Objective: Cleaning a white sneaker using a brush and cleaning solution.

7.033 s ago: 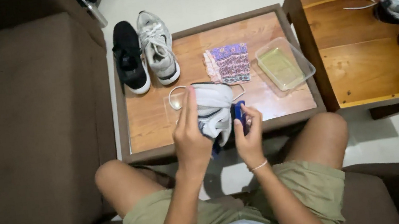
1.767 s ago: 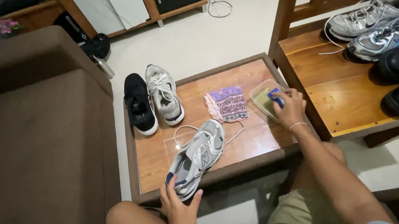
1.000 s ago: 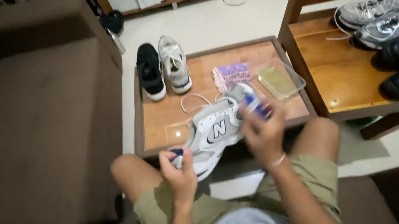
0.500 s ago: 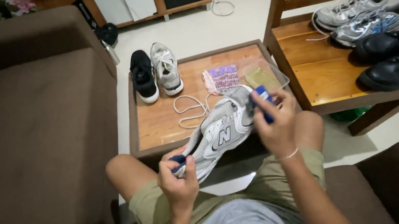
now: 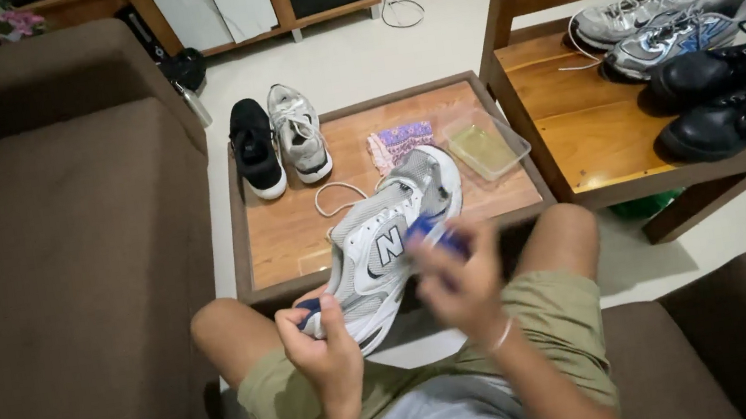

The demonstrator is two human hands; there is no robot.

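- the left hand is closed around the heel end of a white and grey mesh running shoe, holding it tilted over the near edge of the low wooden bench, toe pointing away from the person.
- the right hand is blurred; it grips a small blue brush or sponge pressed against the shoe's side panel, so scrubbing looks to be under way, not finished.
- the shoe's white lace lies loose in a loop on the bench, apart from the eyelets; relacing appears left to do.
- a clear plastic tray of yellowish liquid sits at the far right corner of the bench, just beside a folded purple patterned cloth; the cloth lies untouched, so wiping or drying seems not yet done.
- a black sneaker and a grey laced sneaker stand side by side at the far left of the bench; whether they are cleaned, i cannot tell.
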